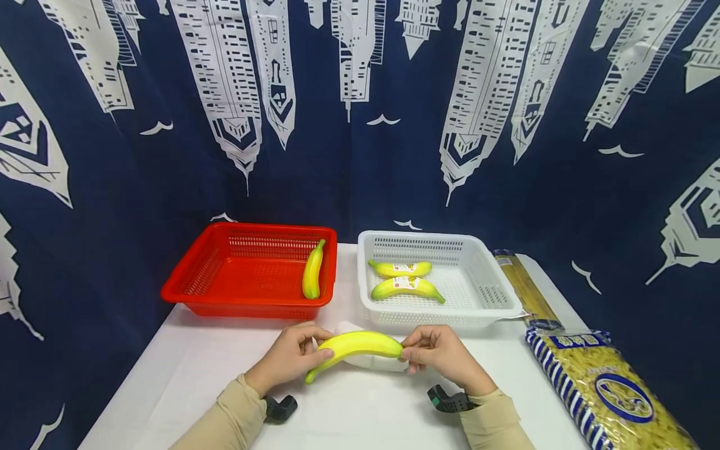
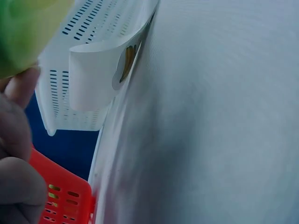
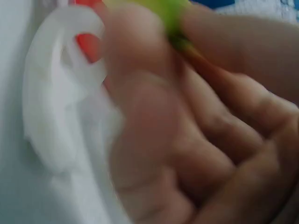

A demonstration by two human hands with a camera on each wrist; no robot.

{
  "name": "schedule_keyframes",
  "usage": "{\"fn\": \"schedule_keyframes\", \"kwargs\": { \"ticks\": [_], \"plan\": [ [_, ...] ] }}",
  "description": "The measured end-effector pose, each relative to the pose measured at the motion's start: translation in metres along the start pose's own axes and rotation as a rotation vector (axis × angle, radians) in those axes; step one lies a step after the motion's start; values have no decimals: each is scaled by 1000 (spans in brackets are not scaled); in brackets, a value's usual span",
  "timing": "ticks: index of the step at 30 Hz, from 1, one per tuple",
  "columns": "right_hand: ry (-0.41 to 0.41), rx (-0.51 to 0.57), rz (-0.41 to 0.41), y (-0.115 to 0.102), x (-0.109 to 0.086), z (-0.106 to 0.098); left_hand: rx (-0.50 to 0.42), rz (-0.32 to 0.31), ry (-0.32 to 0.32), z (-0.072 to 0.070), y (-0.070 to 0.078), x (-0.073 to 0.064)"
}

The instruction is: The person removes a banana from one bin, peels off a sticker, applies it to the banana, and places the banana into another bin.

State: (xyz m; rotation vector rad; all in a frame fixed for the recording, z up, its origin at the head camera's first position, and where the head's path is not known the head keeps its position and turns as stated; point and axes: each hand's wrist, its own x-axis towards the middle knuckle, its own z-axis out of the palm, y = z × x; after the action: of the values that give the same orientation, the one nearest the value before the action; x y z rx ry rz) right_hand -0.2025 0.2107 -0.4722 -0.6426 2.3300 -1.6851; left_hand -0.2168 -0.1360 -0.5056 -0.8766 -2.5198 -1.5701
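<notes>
A yellow banana (image 1: pixel 360 344) with green ends is held level above the table, one end in each hand. My left hand (image 1: pixel 292 356) pinches its left part between thumb and fingers, the stem end poking out below. At the other tip, my right hand (image 1: pixel 444 356) pinches the green end with thumb and fingertips. Behind the banana on the table is a curled white strip (image 1: pixel 378 361), partly hidden by it; the left wrist view shows a banana picture on the curled strip (image 2: pixel 91 77). The right wrist view is blurred, with fingers (image 3: pixel 145 116) close around the green tip.
A red basket (image 1: pixel 242 309) at back left holds one banana (image 1: pixel 313 270). Beside it, a white basket (image 1: pixel 439 319) holds two labelled bananas (image 1: pixel 407 287). On the right lie a pasta bag (image 1: pixel 613 394) and a long spaghetti pack (image 1: pixel 525 287). A patterned dark blue curtain (image 1: pixel 349 169) hangs behind.
</notes>
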Motion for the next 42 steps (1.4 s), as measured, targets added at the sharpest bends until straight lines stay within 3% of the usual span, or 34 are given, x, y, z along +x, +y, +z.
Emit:
{"fn": "schedule_keyframes", "kwargs": {
  "ticks": [4,12,22,27,30,33,35,37,39,42],
  "plan": [
    [-165,35,109,16,2,-3,21,-39,-114,-1,-1,1],
    [-329,44,181,24,2,7,-8,-105,-250,1,-6,-3],
    [-373,26,204,24,-4,11,24,-110,-370,4,-8,-4],
    [-397,15,183,23,-4,8,48,-109,-381,5,-6,-4],
    [-346,-12,145,21,-1,2,58,-107,-376,5,-5,-2],
    [-154,-47,91,19,3,1,59,-104,-381,4,-5,-1],
    [-4,-135,0,19,7,6,56,-98,-383,2,-6,-1],
    [79,-248,-85,21,11,15,58,-93,-382,0,-6,-2],
    [93,-369,-169,23,13,22,48,-100,-378,0,-7,-3],
    [37,-496,-244,27,15,25,39,-105,-359,2,-6,-3]
  ]
}}
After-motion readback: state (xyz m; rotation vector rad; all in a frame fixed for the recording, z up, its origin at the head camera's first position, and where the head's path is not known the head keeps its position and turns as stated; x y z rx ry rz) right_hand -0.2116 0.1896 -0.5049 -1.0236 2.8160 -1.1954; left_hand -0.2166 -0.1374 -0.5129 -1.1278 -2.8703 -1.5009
